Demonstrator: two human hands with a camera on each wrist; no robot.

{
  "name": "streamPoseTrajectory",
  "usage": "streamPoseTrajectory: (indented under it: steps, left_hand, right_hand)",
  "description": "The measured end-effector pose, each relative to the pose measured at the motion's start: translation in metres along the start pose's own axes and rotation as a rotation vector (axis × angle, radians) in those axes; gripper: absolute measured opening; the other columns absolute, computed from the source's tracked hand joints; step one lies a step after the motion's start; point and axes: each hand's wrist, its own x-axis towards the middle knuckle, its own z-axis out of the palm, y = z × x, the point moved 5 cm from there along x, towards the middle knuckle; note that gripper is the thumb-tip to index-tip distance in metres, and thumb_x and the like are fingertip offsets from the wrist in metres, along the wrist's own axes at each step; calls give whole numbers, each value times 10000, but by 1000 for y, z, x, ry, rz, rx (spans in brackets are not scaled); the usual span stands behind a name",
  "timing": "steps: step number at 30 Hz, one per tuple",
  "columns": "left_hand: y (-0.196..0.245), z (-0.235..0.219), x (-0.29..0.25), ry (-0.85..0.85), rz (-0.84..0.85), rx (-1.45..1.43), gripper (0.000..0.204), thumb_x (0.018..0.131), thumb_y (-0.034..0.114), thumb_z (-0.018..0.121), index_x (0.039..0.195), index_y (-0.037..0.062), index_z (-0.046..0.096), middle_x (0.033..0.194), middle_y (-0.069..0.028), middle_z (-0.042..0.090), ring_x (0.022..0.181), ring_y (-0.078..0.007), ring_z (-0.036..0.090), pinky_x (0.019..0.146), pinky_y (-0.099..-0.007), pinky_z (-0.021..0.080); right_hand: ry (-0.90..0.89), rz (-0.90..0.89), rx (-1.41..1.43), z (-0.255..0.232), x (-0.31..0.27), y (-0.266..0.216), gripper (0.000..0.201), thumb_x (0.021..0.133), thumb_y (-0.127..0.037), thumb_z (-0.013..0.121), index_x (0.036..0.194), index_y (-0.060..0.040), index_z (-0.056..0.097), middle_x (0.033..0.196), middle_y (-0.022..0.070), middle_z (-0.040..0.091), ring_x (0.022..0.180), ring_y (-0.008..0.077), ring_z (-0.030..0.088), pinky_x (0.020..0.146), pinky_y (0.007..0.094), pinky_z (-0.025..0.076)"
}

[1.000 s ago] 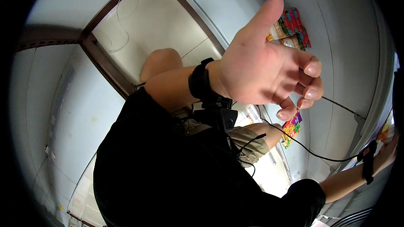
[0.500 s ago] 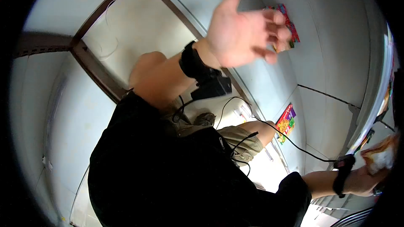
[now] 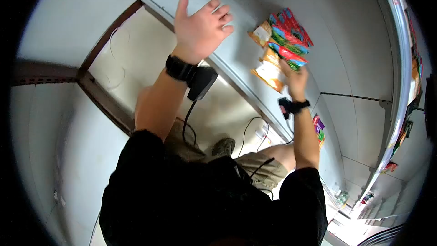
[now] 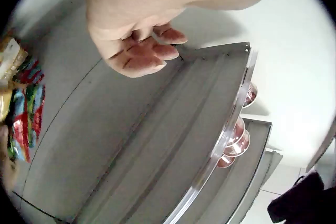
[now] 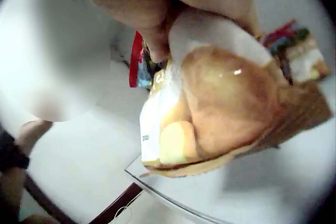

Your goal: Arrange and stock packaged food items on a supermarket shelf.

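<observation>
My right hand [image 3: 296, 81] grips a snack bag [image 3: 271, 70] low over the pale shelf. The bag is orange and white with yellow food pieces on it; in the right wrist view the bag [image 5: 226, 98] fills the middle, below the fingers. Red and green packaging shows beside those fingers in the head view. Just beyond lies another bag [image 3: 291, 29], red, blue and green with an orange part. My left hand [image 3: 200, 32] is raised at the left, holding nothing, thumb out; in the left wrist view its fingers [image 4: 142, 64] bend loosely.
The pale shelf [image 3: 246, 79] ends in a metal-edged front, with tiled floor below. On it to the right lies a red, purple and green packet [image 3: 318, 130]. An upper shelf edge [image 3: 398, 109] runs along the right, packets behind it. A black cable [image 3: 255, 118] loops below.
My right hand has come from the upper shelf at the far right to the lower shelf, bringing the snack bag. The left hand has moved left, away from the bag lying there.
</observation>
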Motion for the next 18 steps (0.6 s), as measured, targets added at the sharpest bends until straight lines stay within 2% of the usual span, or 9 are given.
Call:
streamPoseTrajectory:
  steps: [1, 4, 5, 7, 8, 10, 14, 17, 18]
  left_hand:
    - [1, 0, -1, -14, 13, -28, 586, 808, 639, 357, 904, 70, 464, 843, -68, 404, 816, -215, 341, 696, -322, 285]
    - [-6, 11, -18, -96, 46, 62, 553, 837, 602, 348, 905, 61, 439, 832, -65, 378, 808, -208, 329, 698, -324, 273]
    - [-9, 11, -25, -44, 74, 84, 550, 836, 598, 356, 902, 58, 439, 838, -69, 395, 805, -207, 340, 695, -324, 282]
    - [-21, 5, -41, 91, 141, 153, 539, 841, 594, 356, 885, 67, 459, 828, -62, 426, 799, -200, 366, 688, -314, 301]
    - [-18, 11, -47, 83, 137, 164, 539, 841, 594, 356, 885, 67, 459, 828, -62, 426, 799, -200, 366, 688, -314, 301]
    - [-19, 6, -52, 156, 181, 238, 525, 846, 590, 352, 859, 81, 478, 813, -49, 455, 803, -192, 392, 690, -302, 323]
    - [-16, 8, -58, 155, 161, 275, 522, 849, 588, 350, 858, 88, 498, 811, -37, 474, 809, -190, 412, 699, -293, 336]
    - [-19, 5, -58, 91, 135, 262, 551, 861, 584, 364, 922, 62, 531, 841, -59, 534, 828, -195, 444, 698, -301, 362]
    - [-19, 2, -58, 145, 164, 292, 550, 859, 583, 369, 929, 60, 527, 847, -63, 533, 830, -197, 444, 700, -308, 362]
  right_hand:
    - [30, -48, 181, -2, 25, 55, 237, 776, 6, 659, 998, 21, 575, 960, 86, 625, 832, 148, 605, 747, 270, 495]
    - [139, 70, 480, 18, 61, 124, 236, 783, 41, 631, 995, 24, 527, 959, 91, 600, 870, 185, 605, 766, 284, 511]
    - [168, 103, 428, 19, 74, 148, 304, 764, 43, 652, 1030, 25, 505, 964, 90, 597, 853, 172, 608, 737, 271, 513]
    - [181, 104, 110, 13, 100, 211, 476, 773, -185, 695, 1109, 64, 468, 1066, 146, 576, 931, 224, 597, 797, 336, 491]
    - [187, 96, 121, 22, 107, 206, 476, 773, -185, 695, 1109, 64, 468, 1066, 146, 576, 931, 224, 597, 797, 336, 491]
    - [468, 660, -736, 17, 95, 227, 831, 684, -516, 685, 1174, 98, 416, 1153, 233, 515, 1050, 322, 533, 898, 411, 422]
    - [353, 605, -579, 34, 71, 212, 1100, 559, -665, 662, 1225, 137, 307, 1211, 324, 393, 1144, 428, 407, 964, 421, 361]
    - [345, 568, -596, 26, 60, 211, 1040, 566, -595, 711, 1194, 139, 323, 1227, 313, 384, 1126, 427, 408, 930, 396, 394]
    - [381, 402, -680, 25, 56, 193, 882, 608, -502, 721, 1146, 105, 376, 1167, 301, 432, 1040, 402, 470, 881, 409, 421]
